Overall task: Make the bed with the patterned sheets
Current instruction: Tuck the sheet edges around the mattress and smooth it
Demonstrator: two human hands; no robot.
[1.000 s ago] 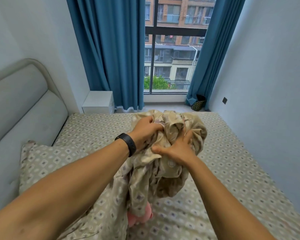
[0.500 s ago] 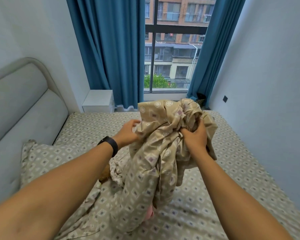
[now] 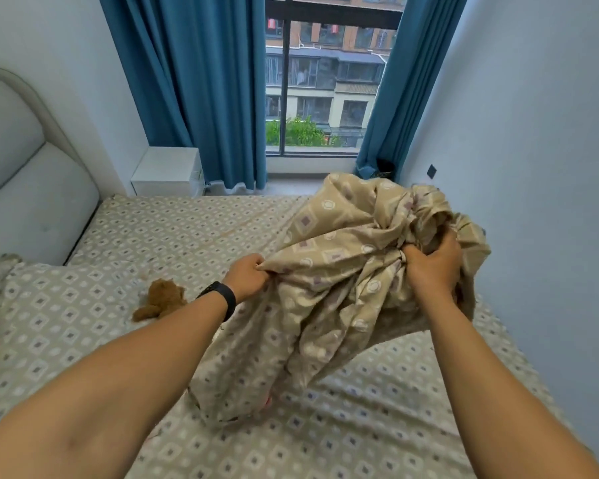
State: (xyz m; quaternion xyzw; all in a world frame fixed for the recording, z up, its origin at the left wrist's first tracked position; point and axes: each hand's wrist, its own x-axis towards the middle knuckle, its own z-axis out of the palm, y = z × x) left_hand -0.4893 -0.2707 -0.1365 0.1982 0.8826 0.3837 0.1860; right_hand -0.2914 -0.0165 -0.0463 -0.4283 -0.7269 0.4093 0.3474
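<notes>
writing: couldn't read any
hands: two, left hand (image 3: 248, 275) and right hand (image 3: 433, 265), fingers curled tight, bunching one patterned sheet (image 3: 329, 271)
plush toys: one brown (image 3: 161, 299)

A thin woven cloth with a slight sheen is seen in the bunched sheet (image 3: 343, 271), printed with small diamonds and creased into many soft folds. The fitted sheet (image 3: 194, 229) on the bed is of matt cloth in the same print, drawn fairly smooth, and the pillow (image 3: 56, 312) is covered alike. The headboard (image 3: 25, 188) is padded and clad in a smooth, matt grey covering. The brown toy (image 3: 161, 300) is of fuzzy plush. The curtains (image 3: 201, 81) are heavy matt cloth. The nightstand (image 3: 168, 171) is smooth and white, and the wristband (image 3: 222, 297) is smooth matt black.
</notes>
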